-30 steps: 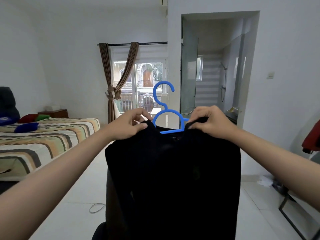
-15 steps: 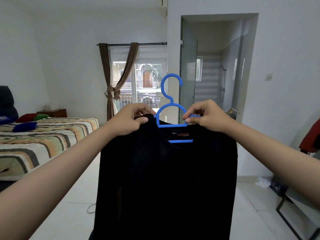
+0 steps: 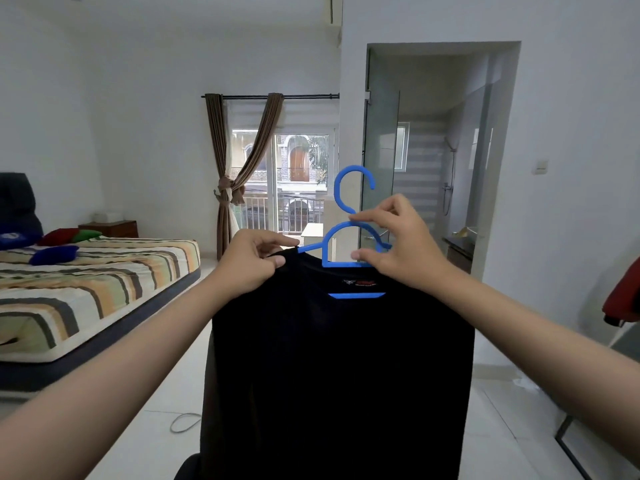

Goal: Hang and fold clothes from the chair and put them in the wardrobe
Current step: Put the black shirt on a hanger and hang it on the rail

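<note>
Head view is showing a black short-sleeved fabric shirt [image 3: 339, 368] hanging on a bright blue plastic hanger [image 3: 346, 244], held up in front of the person. Left hand [image 3: 252, 268] is pinching the shirt's shoulder edge between thumb and curled fingers [image 3: 277, 242]. Right hand [image 3: 401, 247] is gripping the hanger's arch, its hook rising just above those fingers. A striped bed [image 3: 93, 275] is lying well left of the left hand.
</note>
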The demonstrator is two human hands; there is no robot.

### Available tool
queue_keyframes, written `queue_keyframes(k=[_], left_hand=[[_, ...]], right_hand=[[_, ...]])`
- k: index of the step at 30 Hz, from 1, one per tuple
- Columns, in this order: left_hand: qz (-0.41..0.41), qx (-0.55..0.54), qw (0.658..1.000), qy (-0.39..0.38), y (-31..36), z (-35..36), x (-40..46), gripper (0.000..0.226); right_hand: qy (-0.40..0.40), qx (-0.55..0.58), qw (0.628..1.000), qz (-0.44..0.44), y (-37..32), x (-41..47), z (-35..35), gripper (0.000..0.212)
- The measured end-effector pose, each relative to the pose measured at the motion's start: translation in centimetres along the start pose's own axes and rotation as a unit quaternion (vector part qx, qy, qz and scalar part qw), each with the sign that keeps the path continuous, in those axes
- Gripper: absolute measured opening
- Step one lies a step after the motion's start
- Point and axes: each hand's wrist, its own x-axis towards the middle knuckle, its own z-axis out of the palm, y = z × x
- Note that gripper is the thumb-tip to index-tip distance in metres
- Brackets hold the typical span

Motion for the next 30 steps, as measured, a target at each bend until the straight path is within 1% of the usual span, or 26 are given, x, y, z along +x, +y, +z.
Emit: queue_keyframes(k=[2, 3, 5, 8, 10, 13, 17, 21, 23, 25, 28, 30], left_hand=[[-0.004, 0.005, 1.000, 0.003, 0.5, 0.6, 0.1, 0.037], [-0.005, 0.005, 1.000, 0.005, 0.6, 0.9, 0.1, 0.037], [-0.006, 0.000, 1.000, 0.009, 0.8, 1.2, 0.1, 0.038], [-0.013, -0.010, 1.000, 0.016, 0.8, 1.5, -0.2, 0.039], [-0.023, -0.008, 1.000, 0.012, 1.0, 1.7, -0.4, 0.037], [-0.030, -0.003, 1.000, 0.005, 1.1, 1.9, -0.6, 0.037], [-0.032, -0.004, 0.999, -0.013, 0.4, 1.4, -1.1, 0.038], [-0.045, 0.016, 0.997, -0.056, -0.1, -0.5, -2.5, 0.035], [-0.039, 0.015, 0.997, -0.060, -0.2, -1.7, -3.2, 0.039], [-0.024, 0.021, 0.997, -0.065, -0.3, -3.0, -3.7, 0.042], [-0.005, 0.031, 0.995, -0.097, 0.3, -5.0, -4.8, 0.038], [0.017, 0.045, 0.993, -0.105, 0.8, -6.4, -5.6, 0.039]], right_hand=[[0.003, -0.052, 0.998, -0.033, -0.6, -0.5, 0.7, 0.065], [-0.007, -0.077, 0.996, -0.038, -0.7, -0.6, 1.1, 0.067], [-0.016, -0.109, 0.993, -0.041, -0.8, -0.9, 1.7, 0.066], [-0.019, -0.122, 0.991, -0.054, -0.4, -1.4, 2.5, 0.065], [-0.054, -0.101, 0.993, -0.030, -0.3, -1.4, 2.7, 0.067], [-0.114, -0.033, 0.993, 0.017, -0.4, -0.9, 3.3, 0.068], [-0.154, -0.002, 0.988, 0.015, -0.8, -0.7, 3.7, 0.069], [-0.189, -0.021, 0.982, 0.011, -1.8, -0.7, 2.9, 0.079], [-0.184, -0.046, 0.982, 0.018, -2.9, -0.8, 2.5, 0.079], [-0.153, -0.069, 0.986, 0.014, -4.3, -1.1, 2.1, 0.074], [-0.106, -0.099, 0.989, 0.004, -6.9, -1.8, 1.5, 0.071], [-0.088, -0.131, 0.987, -0.003, -9.0, -2.3, 1.2, 0.069]])
